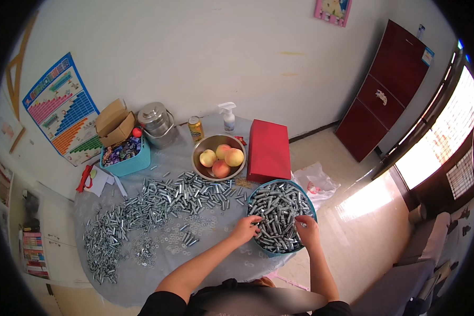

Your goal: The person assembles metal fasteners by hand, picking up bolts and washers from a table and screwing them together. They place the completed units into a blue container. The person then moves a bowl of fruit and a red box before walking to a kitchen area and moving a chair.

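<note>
A round teal basin [314, 210] at the table's right edge is heaped with silvery metal anchor bolts [277, 210]. Over its left rim, my left hand [245, 229] has its fingers curled together; whatever they hold is too small to make out. Above the right side of the heap, my right hand [307, 229] is closed in a pinch, its contents also unclear. Left of the basin, many loose metal sleeves [168, 197] spread across the grey-covered table [216, 268]. Flat ring washers [144, 252] lie among and in front of them.
Behind the basin stands a red box [268, 150]. Next to it are a steel bowl [196, 167] of peaches, a spray bottle [228, 117], a yellow can [196, 129] and a metal pot [157, 124]. A teal basket [134, 166] and red-handled scissors [83, 179] lie far left.
</note>
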`<state>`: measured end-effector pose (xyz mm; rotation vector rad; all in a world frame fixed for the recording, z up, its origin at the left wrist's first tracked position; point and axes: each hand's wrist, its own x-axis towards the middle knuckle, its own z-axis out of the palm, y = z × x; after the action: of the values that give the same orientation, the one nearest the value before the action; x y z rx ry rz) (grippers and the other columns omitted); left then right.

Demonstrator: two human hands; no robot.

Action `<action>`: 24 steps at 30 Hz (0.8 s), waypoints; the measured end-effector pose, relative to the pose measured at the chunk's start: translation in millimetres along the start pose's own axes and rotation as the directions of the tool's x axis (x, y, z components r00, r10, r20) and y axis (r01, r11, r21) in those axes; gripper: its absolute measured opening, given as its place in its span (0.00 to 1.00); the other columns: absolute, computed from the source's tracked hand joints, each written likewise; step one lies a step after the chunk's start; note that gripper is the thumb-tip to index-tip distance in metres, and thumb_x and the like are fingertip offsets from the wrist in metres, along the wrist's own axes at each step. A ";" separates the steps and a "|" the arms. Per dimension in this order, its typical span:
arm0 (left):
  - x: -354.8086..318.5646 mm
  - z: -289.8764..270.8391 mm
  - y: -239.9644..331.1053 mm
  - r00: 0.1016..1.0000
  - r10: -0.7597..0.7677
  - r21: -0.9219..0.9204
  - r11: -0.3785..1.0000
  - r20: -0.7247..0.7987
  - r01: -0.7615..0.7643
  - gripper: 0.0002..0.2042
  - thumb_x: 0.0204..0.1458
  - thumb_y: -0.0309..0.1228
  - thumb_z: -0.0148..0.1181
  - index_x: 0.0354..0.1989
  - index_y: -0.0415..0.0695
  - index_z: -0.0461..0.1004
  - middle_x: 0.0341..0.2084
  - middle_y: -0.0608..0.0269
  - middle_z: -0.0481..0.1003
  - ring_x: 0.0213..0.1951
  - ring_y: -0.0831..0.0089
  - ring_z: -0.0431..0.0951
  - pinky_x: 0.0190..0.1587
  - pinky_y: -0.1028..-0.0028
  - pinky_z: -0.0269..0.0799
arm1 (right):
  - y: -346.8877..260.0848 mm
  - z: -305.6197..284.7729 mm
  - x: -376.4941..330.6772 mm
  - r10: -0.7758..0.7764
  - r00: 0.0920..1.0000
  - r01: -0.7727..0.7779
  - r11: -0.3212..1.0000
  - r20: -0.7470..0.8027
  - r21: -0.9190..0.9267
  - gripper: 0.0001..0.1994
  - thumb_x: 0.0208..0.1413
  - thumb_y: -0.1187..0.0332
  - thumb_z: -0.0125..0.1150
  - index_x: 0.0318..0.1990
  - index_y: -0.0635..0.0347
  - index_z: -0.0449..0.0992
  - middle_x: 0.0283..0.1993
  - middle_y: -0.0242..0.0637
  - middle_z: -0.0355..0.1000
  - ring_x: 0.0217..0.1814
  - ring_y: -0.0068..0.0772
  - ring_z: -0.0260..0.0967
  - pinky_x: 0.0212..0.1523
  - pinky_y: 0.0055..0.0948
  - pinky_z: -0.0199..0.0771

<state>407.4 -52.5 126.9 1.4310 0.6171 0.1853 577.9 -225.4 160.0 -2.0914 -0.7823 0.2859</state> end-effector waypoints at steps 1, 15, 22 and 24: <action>-3.4 -6.3 0.8 0.999 0.026 -0.052 0.998 -0.039 -0.028 0.17 0.49 0.17 0.49 0.49 0.39 0.69 0.44 0.57 0.73 0.30 0.74 0.76 0.29 0.76 0.74 | -13.3 0.2 1.9 -0.016 1.000 0.016 1.000 0.002 0.024 0.08 0.46 0.73 0.59 0.36 0.61 0.78 0.35 0.40 0.75 0.38 0.34 0.74 0.40 0.28 0.71; -168.3 -227.3 -131.5 0.722 0.144 0.447 0.860 -0.676 0.247 0.10 0.44 0.22 0.57 0.37 0.39 0.74 0.30 0.55 0.76 0.30 0.65 0.76 0.32 0.70 0.72 | -83.7 208.4 -50.3 -0.334 0.547 0.276 0.938 0.767 0.211 0.17 0.46 0.75 0.58 0.47 0.58 0.72 0.46 0.40 0.70 0.47 0.38 0.69 0.48 0.33 0.69; -161.3 -184.9 -138.5 0.793 0.179 0.589 0.765 -0.582 0.259 0.13 0.37 0.25 0.61 0.35 0.40 0.75 0.31 0.51 0.74 0.36 0.54 0.74 0.40 0.63 0.70 | -100.4 320.7 -60.9 -0.608 0.289 0.879 0.474 0.739 0.046 0.34 0.36 0.73 0.64 0.57 0.50 0.63 0.61 0.39 0.56 0.64 0.43 0.52 0.59 0.42 0.56; -158.9 -183.1 -135.5 0.803 0.186 0.587 0.775 -0.566 0.234 0.12 0.37 0.26 0.62 0.34 0.41 0.75 0.31 0.52 0.73 0.35 0.55 0.73 0.39 0.64 0.69 | -98.4 334.0 -59.5 -0.599 0.263 0.904 0.426 0.756 0.023 0.34 0.35 0.73 0.64 0.56 0.50 0.63 0.59 0.39 0.57 0.63 0.43 0.52 0.59 0.41 0.56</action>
<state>151.0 9.2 39.7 2.0418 1.3236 0.4543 335.3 -2.8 32.2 -1.5983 -2.4610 0.3201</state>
